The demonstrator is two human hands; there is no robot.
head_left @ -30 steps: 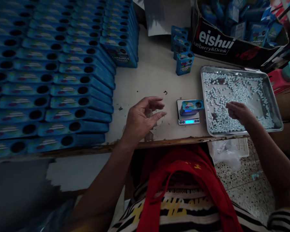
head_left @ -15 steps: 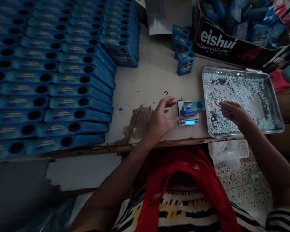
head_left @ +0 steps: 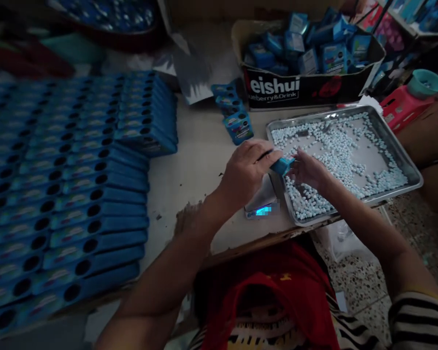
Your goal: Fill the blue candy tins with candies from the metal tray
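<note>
My left hand (head_left: 250, 167) is closed around a small blue candy box (head_left: 280, 164), tilted above the table near the tray's left rim. My right hand (head_left: 308, 169) meets the box at its light-blue end flap, with thumb and bent fingers around that end; whether candies are also in the fingers cannot be made out. Below the box lies a small digital scale (head_left: 262, 200), its blue display lit and nothing visible on its plate. Pale blue and white round candies (head_left: 336, 146) are spread over a metal tray (head_left: 418, 182) under my right forearm.
Rows of blue boxes (head_left: 95, 189) with dark round holes fill the left of the table. Several similar boxes (head_left: 239, 127) stand behind my left hand. At the back is a black carton (head_left: 273, 92) of blue packs. A teal bowl (head_left: 426, 82) rests on a red stand (head_left: 405, 109).
My left hand has lifted the blue box off the scale. My right hand has left the candies in the tray and moved left to the box. The view has shifted.
</note>
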